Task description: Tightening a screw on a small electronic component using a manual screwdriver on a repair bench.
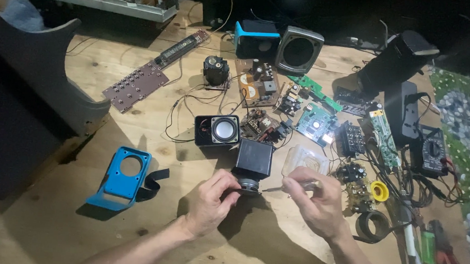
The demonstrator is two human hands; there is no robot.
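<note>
I note a pale plywood counter with knots, lit brightly at centre, falling to shadow at the upper frame. A dark grey curved panel stands at left; patterned green cloth at right edge.

- Left hand grips round speaker driver at base of black box.
- Right hand holds thin tool, tip just beside driver.
- Second speaker behind the box.
- Blue panel well left on wooden table.
- Circuit boards scattered behind.
</note>
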